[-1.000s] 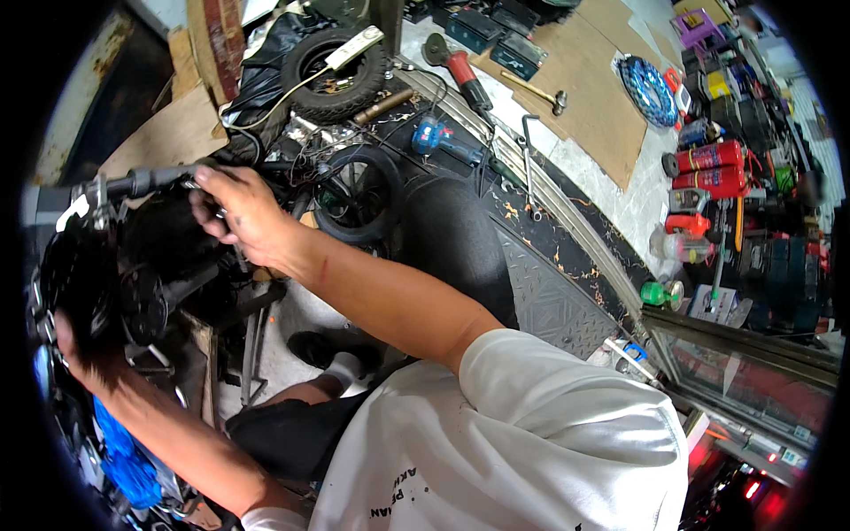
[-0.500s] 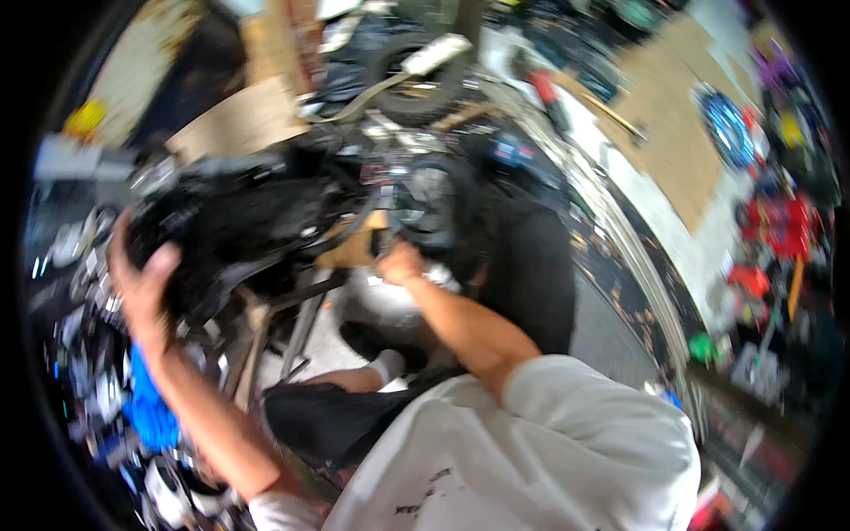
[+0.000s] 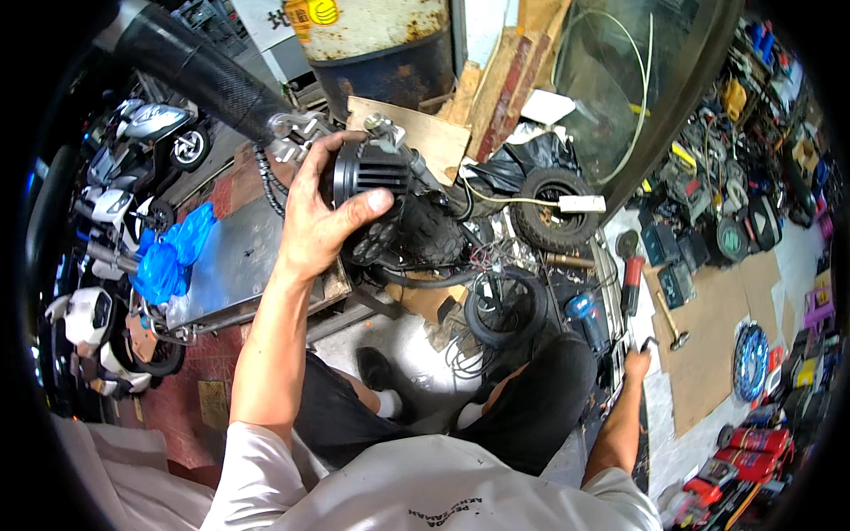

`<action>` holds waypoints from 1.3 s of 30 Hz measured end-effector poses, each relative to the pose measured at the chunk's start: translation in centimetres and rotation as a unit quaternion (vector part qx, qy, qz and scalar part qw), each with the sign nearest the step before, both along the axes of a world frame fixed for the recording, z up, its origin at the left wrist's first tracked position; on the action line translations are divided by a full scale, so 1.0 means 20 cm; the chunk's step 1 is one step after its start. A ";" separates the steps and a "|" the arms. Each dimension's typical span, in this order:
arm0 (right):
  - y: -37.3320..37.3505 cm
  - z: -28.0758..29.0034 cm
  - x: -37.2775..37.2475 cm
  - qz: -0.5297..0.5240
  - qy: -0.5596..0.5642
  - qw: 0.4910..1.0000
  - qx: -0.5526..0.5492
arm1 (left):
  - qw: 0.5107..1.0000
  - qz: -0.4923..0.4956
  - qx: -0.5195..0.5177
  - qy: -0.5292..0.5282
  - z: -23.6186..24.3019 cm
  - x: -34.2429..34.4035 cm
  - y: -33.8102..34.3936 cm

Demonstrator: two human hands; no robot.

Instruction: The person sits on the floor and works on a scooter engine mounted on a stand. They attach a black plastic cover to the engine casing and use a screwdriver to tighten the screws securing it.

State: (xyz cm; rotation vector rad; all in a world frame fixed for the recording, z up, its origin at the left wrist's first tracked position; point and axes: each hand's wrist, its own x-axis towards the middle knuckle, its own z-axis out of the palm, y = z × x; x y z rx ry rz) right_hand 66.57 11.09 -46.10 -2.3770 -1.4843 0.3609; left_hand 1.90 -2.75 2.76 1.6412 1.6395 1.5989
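My left hand [image 3: 326, 221] is wrapped round a black finned round housing [image 3: 376, 173], its thumb across the front and its fingers over the top. Metal clamp brackets [image 3: 301, 131] and a thick black tube with a woven pattern [image 3: 195, 71] adjoin the housing. Just below it is a knobbly black tyre [image 3: 425, 234]. My right hand [image 3: 637, 364] is far out to the right, closed, beside a dark tool end [image 3: 651, 342]; what its fingers hold is not clear. Near it lie a red-and-grey angle grinder [image 3: 632, 279] and a blue power tool [image 3: 588, 320].
A hammer [image 3: 675, 327] lies on cardboard [image 3: 717, 372] at the right, with a coiled blue cable [image 3: 750, 363] beyond. Loose tyres [image 3: 556, 212] and wires are in the middle. A metal-topped bench [image 3: 235, 257] stands left, near parked scooters [image 3: 159, 133]. A rusty drum [image 3: 381, 75] is at the back.
The view has swung and sharpened. My right hand has gone from the middle, by the round parts, out to the tools at the right. My left hand remains on the black assembly.
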 end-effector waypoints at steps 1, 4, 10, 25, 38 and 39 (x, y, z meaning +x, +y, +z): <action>-0.05 -0.21 0.09 0.015 -0.017 0.999 -0.040 | 1.000 -0.010 0.003 -0.007 0.02 0.02 -0.04; -0.07 -0.55 0.70 0.202 -0.284 0.937 -0.028 | 0.989 -0.040 0.058 -0.129 -0.14 -0.21 -0.17; -0.47 -0.14 -0.28 -0.061 -0.067 0.975 -0.203 | 0.989 -0.016 0.079 -0.127 -0.13 -0.01 -0.03; 0.08 0.85 -0.02 0.048 0.087 0.956 0.276 | 0.977 0.062 0.156 -0.130 -0.24 -0.05 -0.06; -0.09 3.22 -1.86 0.621 0.713 0.274 0.174 | 0.968 -0.012 0.207 -0.138 -0.29 -0.05 -0.02; -0.12 3.23 -2.02 0.623 0.728 0.241 0.154 | 0.970 0.000 0.208 -0.129 -0.30 -0.08 -0.04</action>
